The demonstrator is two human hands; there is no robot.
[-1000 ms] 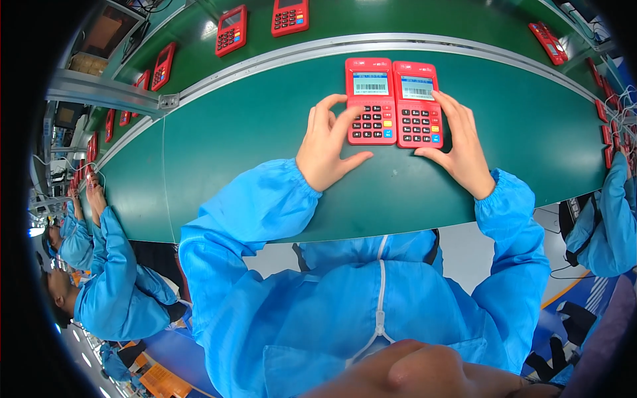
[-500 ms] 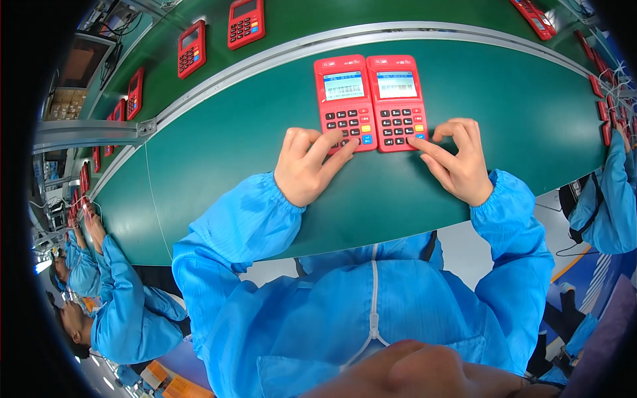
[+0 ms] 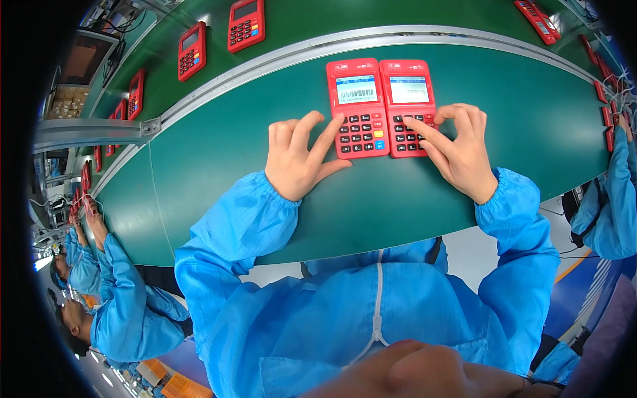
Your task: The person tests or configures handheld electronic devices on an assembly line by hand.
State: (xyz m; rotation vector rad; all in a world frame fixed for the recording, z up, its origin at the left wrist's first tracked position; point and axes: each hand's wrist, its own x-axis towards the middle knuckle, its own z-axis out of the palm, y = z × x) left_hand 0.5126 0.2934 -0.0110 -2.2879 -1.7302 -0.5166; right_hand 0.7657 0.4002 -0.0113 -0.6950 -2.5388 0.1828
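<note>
Two red card payment terminals lie face up side by side, both screens lit with a barcode pattern. On the left terminal [image 3: 359, 134], my left hand [image 3: 298, 151] has its index fingertip at the upper left of the keypad, with the thumb stretched out near the lower left corner. My right hand [image 3: 460, 149] is over the right terminal [image 3: 409, 89]. Its index finger reaches the top row of keys and covers some of them; the other fingers are bent. Both hands have their fingers apart and hold nothing.
The green table [image 3: 225, 152] ends in a metal rail [image 3: 265, 56] at the back. Beyond it, more red terminals [image 3: 247, 25] lie on a green surface. A metal bar [image 3: 93, 131] juts in at left. Co-workers in blue sit at left [image 3: 133, 298] and right [image 3: 614, 205].
Both index fingers have moved from the lower keys to the upper keys. My left thumb has come off the keypad. The terminals appear slightly farther right and lower in the picture.
</note>
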